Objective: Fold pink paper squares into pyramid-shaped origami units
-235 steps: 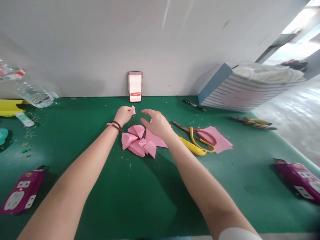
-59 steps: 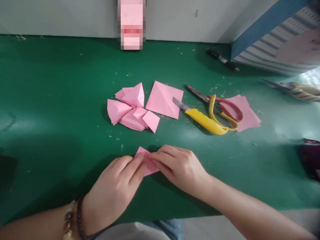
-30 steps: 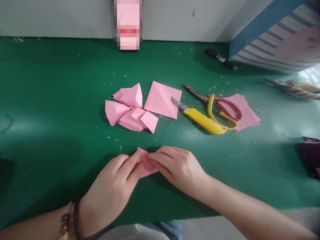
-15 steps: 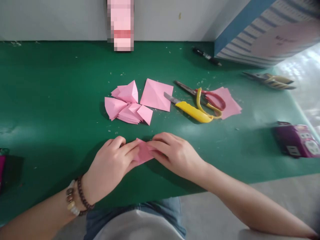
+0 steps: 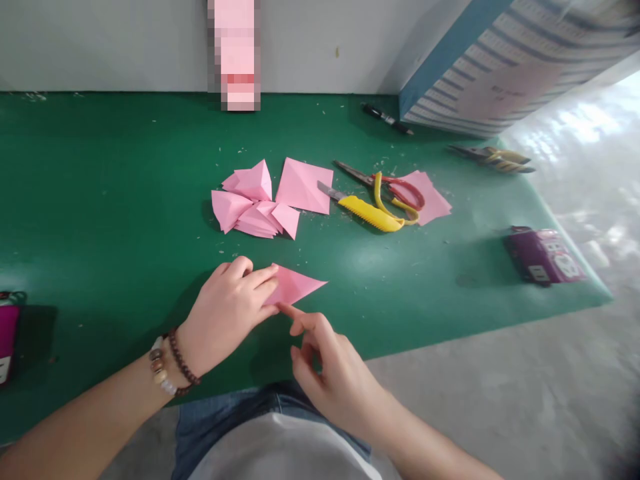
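A folded pink paper lies on the green table, its pointed end to the right. My left hand presses its left part down with the fingers spread, hiding that end. The index finger of my right hand touches the lower edge of the paper near my left fingertips; the other fingers are curled loosely, apart from the thumb, with nothing between them. Behind my hands lie a cluster of folded pink pieces and a pink square.
A yellow-handled knife rests beside scissors over pink sheets. Farther off are a pen, pliers and a striped box. Purple boxes sit at right and left.
My right hand has left the right end of the paper and moved down and toward me, its index finger now at the lower edge. The view has shifted slightly.
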### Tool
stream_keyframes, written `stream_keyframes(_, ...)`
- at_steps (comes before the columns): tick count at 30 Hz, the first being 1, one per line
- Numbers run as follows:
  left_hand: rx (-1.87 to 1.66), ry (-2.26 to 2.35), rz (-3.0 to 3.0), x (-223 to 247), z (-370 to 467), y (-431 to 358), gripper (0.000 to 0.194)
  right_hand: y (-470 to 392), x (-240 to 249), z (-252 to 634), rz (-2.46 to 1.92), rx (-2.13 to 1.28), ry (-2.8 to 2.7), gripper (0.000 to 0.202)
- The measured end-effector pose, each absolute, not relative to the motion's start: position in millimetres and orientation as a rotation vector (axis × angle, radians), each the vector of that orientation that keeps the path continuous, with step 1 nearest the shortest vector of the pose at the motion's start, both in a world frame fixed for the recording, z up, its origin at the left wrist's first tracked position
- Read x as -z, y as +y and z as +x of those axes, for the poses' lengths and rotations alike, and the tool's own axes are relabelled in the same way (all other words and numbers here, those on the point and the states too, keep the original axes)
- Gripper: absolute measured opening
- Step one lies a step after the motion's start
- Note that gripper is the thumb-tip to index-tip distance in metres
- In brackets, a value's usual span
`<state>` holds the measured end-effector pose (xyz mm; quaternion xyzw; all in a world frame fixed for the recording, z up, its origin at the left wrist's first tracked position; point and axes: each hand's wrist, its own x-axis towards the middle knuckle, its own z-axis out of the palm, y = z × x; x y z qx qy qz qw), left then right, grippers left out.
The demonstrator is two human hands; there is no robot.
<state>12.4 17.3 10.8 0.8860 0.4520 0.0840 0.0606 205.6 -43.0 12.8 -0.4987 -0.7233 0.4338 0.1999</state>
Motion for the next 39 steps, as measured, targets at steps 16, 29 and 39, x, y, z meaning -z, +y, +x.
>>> stream_keyframes(16,-0.285,1.37,2.685,-11,13,16,0.035,-34,-6,233,-1.643,-1.185,-1.813,0.016)
stream_keyframes(29,-0.3,1.362,2.695,-9,12,16,0.033,-27,0,255,-1.741,-1.148,-1.605,0.013)
stream_keyframes(39,-0.324,1.301,2.67,-6,9,20,0.029,2,-3,239,-1.585,-0.232,-2.051,0.008)
